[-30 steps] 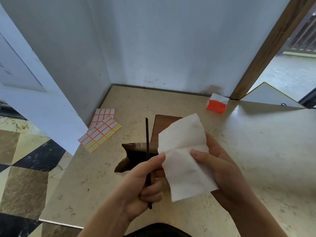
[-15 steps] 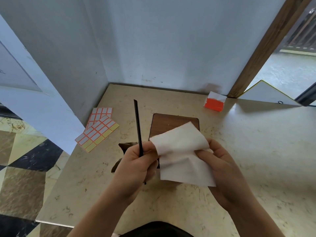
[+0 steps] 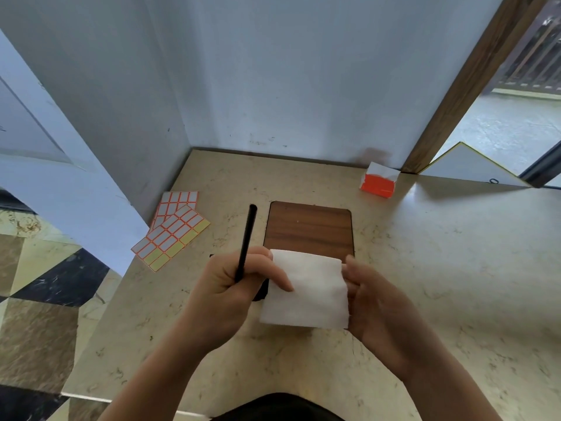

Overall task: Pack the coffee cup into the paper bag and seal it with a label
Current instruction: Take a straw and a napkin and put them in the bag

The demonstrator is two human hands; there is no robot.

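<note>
A folded white napkin (image 3: 306, 294) is held flat between both hands over the table. My left hand (image 3: 239, 287) grips its left edge and also clasps a black straw (image 3: 246, 238) that points up and away. My right hand (image 3: 373, 302) pinches the napkin's right edge. Under the hands only a dark sliver of the paper bag (image 3: 261, 294) shows; its opening is hidden. Two sheets of orange-bordered labels (image 3: 173, 229) lie at the left of the table. No coffee cup is visible.
A brown wooden board (image 3: 309, 229) lies on the beige marble table (image 3: 455, 268) just beyond the napkin. An orange and white box (image 3: 379, 184) stands by the back wall. The table's left edge drops to a tiled floor (image 3: 39, 299).
The napkin has gone from upright and unfolded to folded down into a smaller flat rectangle. Both hands came lower over the bag, covering its opening. The straw stayed in my left hand.
</note>
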